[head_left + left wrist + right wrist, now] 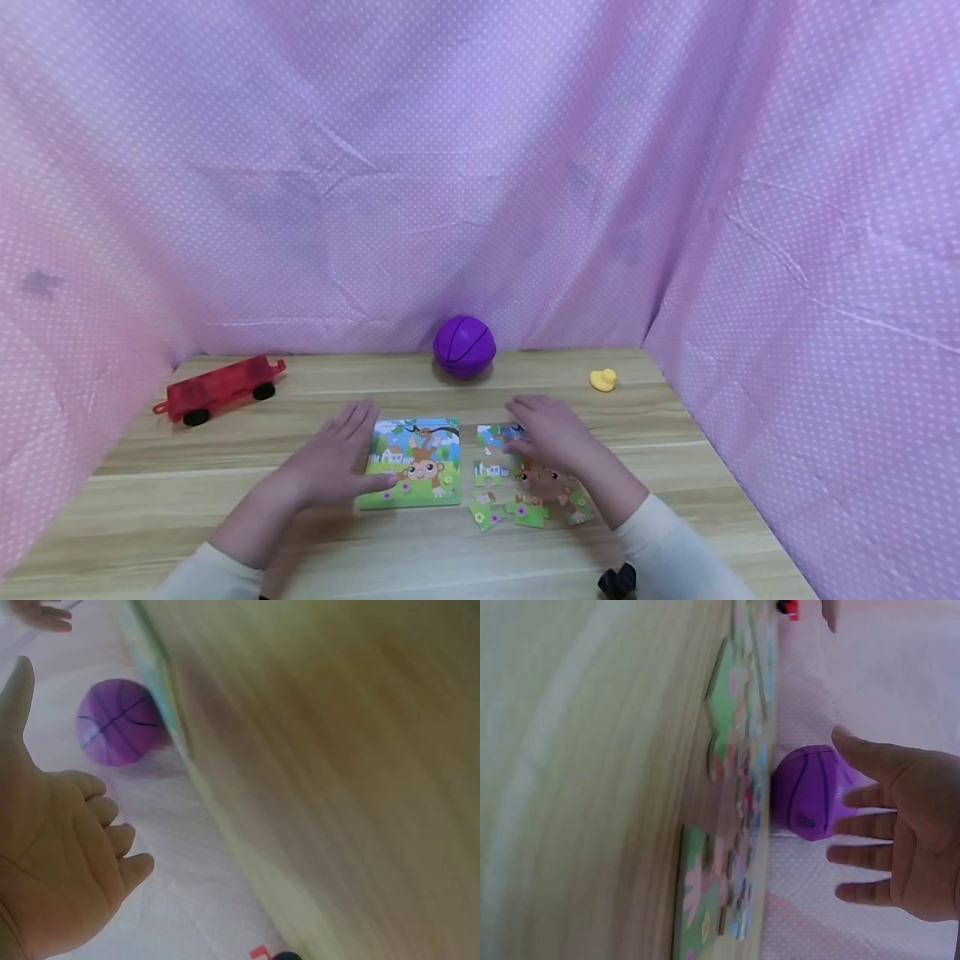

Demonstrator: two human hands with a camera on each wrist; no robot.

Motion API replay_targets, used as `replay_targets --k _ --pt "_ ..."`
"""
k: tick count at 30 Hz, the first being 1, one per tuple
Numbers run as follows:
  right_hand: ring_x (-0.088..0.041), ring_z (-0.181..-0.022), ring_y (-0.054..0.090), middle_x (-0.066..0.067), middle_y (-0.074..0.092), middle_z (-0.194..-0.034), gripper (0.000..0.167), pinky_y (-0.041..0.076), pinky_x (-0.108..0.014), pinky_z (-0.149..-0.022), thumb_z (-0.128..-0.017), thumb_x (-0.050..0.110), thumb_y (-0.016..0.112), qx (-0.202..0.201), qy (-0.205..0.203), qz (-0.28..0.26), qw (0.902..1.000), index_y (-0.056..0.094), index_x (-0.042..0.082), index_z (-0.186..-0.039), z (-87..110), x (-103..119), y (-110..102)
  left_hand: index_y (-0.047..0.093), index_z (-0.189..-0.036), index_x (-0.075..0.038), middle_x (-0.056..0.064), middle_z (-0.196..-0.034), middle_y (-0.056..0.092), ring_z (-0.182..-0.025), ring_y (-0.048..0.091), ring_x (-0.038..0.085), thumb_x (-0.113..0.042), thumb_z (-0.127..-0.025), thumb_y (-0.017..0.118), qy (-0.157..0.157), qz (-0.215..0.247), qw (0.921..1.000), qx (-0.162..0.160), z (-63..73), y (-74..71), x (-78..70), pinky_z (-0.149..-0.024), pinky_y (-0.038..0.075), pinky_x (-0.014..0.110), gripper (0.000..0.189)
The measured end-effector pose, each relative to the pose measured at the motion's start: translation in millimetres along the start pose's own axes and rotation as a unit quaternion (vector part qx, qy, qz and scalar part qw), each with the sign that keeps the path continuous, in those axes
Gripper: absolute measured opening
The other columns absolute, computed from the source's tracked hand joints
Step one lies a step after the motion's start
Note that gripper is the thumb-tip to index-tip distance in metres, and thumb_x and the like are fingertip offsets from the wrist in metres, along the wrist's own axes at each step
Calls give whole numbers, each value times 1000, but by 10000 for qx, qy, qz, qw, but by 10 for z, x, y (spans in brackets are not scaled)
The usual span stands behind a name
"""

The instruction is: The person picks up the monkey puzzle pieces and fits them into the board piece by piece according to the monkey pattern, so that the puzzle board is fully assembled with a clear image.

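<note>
A square picture board (pixel 415 492) with a monkey, a house and flowers lies flat on the table. My left hand (pixel 330 462) is at its left edge, fingers extended and thumb reaching over the picture. The left wrist view shows that palm (pixel 64 855) holding nothing. To the right of the board lie several loose jigsaw pieces (pixel 531 512) with a similar picture, some apart and some close together. My right hand (pixel 555 435) hovers over their upper part and hides some of them. Its fingers are spread and its palm (pixel 926 847) is bare in the right wrist view.
Behind the board stands a purple basketball (pixel 464 347). A red toy wagon (pixel 221 390) with black wheels is at the far left, and a yellow toy duck (pixel 603 380) at the back right. Pink dotted cloth (pixel 465 167) hangs around the wooden table (pixel 420 554). Near my right sleeve is a small black object (pixel 618 581).
</note>
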State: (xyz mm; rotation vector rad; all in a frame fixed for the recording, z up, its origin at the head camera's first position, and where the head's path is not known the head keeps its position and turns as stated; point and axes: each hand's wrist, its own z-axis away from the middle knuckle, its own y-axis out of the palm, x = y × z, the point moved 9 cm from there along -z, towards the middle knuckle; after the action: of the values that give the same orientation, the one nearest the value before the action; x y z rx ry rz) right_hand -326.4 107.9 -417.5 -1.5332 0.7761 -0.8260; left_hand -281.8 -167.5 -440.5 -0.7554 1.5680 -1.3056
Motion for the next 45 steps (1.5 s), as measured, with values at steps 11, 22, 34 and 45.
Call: replay_targets --k 11,22,34,45 --pt "-16 -104 61 2 67 -113 37 52 -38 -93 -85 33 76 586 -766 -160 9952 68 16 -118 -253 89 299 20 -157 -9 9 -165 13 -151 10 38 -79 -75 61 -222 396 9948 917 35 256 157 -119 19 58 116" --pt "-11 -94 59 9 62 -98 24 53 -31 -87 -87 34 74 598 -826 258 9945 71 20 -106 -353 116 453 28 -156 -13 6 -164 20 -150 15 37 -68 -80 65 -359 501 9882 1399 87 375 204 -118 23 59 100" --pt "-8 -84 57 7 61 -93 18 54 -25 -78 -89 34 73 341 -1056 237 9935 70 19 -97 -463 224 349 29 -156 -14 6 -164 22 -151 16 35 -63 -85 64 -475 527 9860 1509 75 392 238 -117 25 56 93" --pt "-6 -82 58 8 62 -93 18 53 -23 -78 -91 36 69 323 -1462 226 9885 69 19 -98 -697 679 332 29 -156 -15 6 -164 21 -151 16 34 -60 -85 65 -550 597 9854 1497 96 373 227 -117 25 56 91"
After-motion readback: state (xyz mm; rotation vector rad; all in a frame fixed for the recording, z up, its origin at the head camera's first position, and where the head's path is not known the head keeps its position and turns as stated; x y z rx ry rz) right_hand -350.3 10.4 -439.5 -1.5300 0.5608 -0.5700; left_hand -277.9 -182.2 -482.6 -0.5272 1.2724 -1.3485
